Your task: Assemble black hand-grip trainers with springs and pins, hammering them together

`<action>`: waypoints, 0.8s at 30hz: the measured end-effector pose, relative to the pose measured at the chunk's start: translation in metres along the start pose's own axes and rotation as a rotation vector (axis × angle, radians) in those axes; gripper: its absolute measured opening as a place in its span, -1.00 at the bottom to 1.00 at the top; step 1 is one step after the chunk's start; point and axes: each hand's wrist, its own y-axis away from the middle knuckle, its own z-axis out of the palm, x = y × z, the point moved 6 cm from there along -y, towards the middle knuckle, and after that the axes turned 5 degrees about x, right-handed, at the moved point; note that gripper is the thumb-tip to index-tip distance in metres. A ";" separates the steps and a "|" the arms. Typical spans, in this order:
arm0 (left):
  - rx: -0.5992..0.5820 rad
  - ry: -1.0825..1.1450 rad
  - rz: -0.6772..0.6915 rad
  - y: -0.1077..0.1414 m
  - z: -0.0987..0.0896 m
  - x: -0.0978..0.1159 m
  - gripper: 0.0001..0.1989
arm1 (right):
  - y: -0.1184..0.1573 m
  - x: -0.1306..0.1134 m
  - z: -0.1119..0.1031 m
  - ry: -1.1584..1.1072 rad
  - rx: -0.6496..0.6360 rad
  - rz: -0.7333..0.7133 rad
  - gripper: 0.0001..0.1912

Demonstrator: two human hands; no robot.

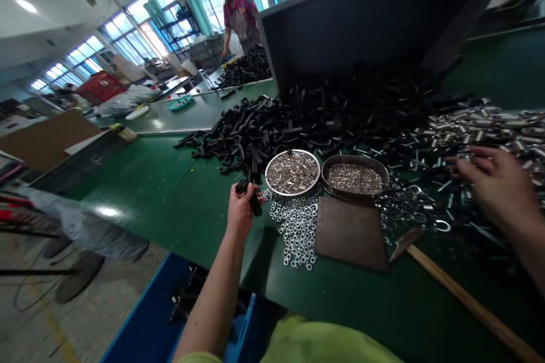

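My left hand [242,207] is closed around a black handle-like part [256,204], held just left of the loose metal nuts [298,238]. Over the right side of the bench, my right hand [496,178] is pinched. A silvery bit shows at its fingertips, too small and blurred to name. Near that hand lie a heap of shiny metal sleeves [502,125] and scattered thin metal pins [445,186]. Between my hands stand a round dish of small metal pins [293,173] and an oval tin of tiny metal pieces [353,177].
A big pile of black parts [340,108] spills from a dark tilted bin [361,22]. In front sit a brown metal plate [351,232] and a hammer [460,289]. Below the bench edge is a blue crate [149,306]. Another person [240,17] works at the far bench.
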 end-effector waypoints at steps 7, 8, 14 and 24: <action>-0.164 -1.007 0.176 0.021 -0.018 -0.048 -0.91 | 0.125 -0.027 0.048 -0.470 -0.375 0.177 -0.70; -0.190 -1.031 0.195 0.022 -0.016 -0.049 -0.88 | 0.138 -0.026 0.055 -0.476 -0.415 0.195 -0.67; -0.368 -1.219 0.300 0.029 -0.008 -0.050 -0.73 | 0.177 -0.017 0.073 -0.357 -0.520 0.125 -0.59; -0.442 -1.425 0.347 0.026 -0.012 -0.048 -0.70 | 0.203 -0.021 0.071 -0.373 -0.582 0.163 -0.70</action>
